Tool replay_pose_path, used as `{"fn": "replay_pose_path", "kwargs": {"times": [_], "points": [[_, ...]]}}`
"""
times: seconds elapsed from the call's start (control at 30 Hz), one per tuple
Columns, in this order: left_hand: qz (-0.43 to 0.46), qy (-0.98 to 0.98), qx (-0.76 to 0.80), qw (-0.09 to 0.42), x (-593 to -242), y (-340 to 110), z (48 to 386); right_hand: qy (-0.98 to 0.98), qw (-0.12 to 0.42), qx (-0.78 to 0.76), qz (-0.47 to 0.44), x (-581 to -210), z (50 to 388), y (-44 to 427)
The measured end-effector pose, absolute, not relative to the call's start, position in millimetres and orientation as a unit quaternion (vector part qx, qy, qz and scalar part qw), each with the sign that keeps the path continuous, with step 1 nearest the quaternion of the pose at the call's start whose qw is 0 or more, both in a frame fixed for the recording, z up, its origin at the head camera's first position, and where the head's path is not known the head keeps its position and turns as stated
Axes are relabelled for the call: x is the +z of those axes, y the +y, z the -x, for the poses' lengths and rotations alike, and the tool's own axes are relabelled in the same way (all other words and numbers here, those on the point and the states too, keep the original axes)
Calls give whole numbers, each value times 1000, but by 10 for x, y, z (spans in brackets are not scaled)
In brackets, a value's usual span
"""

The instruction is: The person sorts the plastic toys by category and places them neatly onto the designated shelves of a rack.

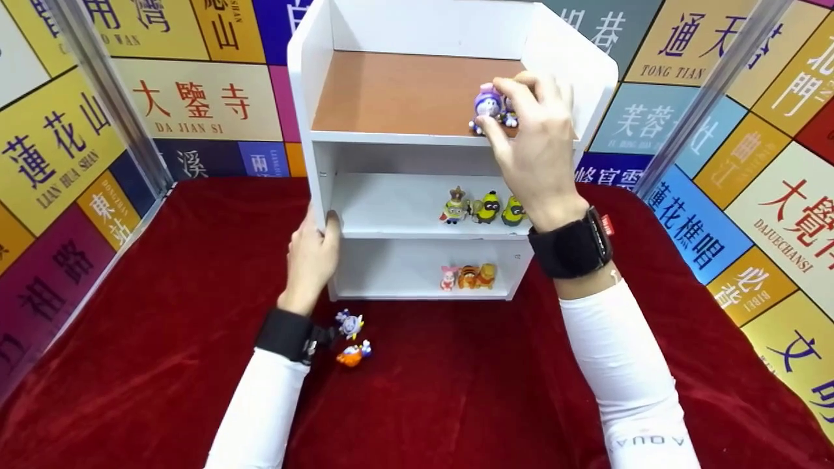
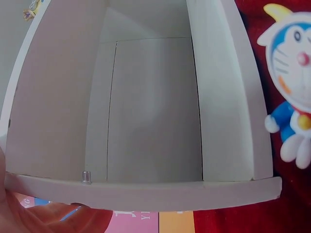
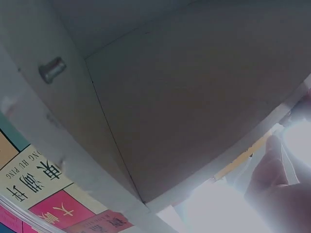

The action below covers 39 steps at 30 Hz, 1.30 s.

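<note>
My right hand (image 1: 541,140) is at the front right of the white shelf unit's (image 1: 301,78) brown top board (image 1: 391,91). Thumb and index finger pinch a small purple-hatted figurine (image 1: 487,105) there. Another small figurine (image 1: 511,118) stands just beside it, partly hidden by the hand. My left hand (image 1: 309,255) grips the unit's left side panel, its thumb at the front edge. Two figurines lie on the red cloth near the left wrist: a blue-and-white Doraemon figurine (image 2: 296,68) and an orange one (image 1: 352,354). Glare washes out much of the right hand in the right wrist view.
On the middle shelf stand several yellow minion figurines (image 1: 487,207), toward the right. The bottom shelf bears a pink piglet figurine (image 1: 448,278), a tiger (image 1: 467,277) and a yellow bear (image 1: 486,276). Red cloth (image 1: 430,391) covers the table; printed panels (image 1: 202,98) stand around it.
</note>
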<state>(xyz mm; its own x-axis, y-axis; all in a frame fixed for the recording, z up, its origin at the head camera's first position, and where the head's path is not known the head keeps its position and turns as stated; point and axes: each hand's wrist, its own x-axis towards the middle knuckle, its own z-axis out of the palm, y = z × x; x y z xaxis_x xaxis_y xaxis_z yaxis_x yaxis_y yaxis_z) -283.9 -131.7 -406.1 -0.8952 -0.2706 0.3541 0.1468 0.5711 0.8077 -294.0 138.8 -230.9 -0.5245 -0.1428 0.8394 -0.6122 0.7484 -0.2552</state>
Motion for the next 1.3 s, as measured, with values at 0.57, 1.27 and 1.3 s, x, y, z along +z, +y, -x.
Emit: {"fn": "replay_pose_path", "kwargs": {"times": [0.57, 1.27, 1.3], "points": [[-35, -855, -463, 231, -4067, -1317, 2853, -841, 441, 242, -198, -2268, 3040, 1347], [-34, -857, -460, 228, -4077, -1322, 2852, -859, 424, 226, -177, -2254, 3090, 1319], [-35, -857, -461, 228, -4076, -1322, 2850, -859, 424, 226, -177, -2254, 3089, 1318]]}}
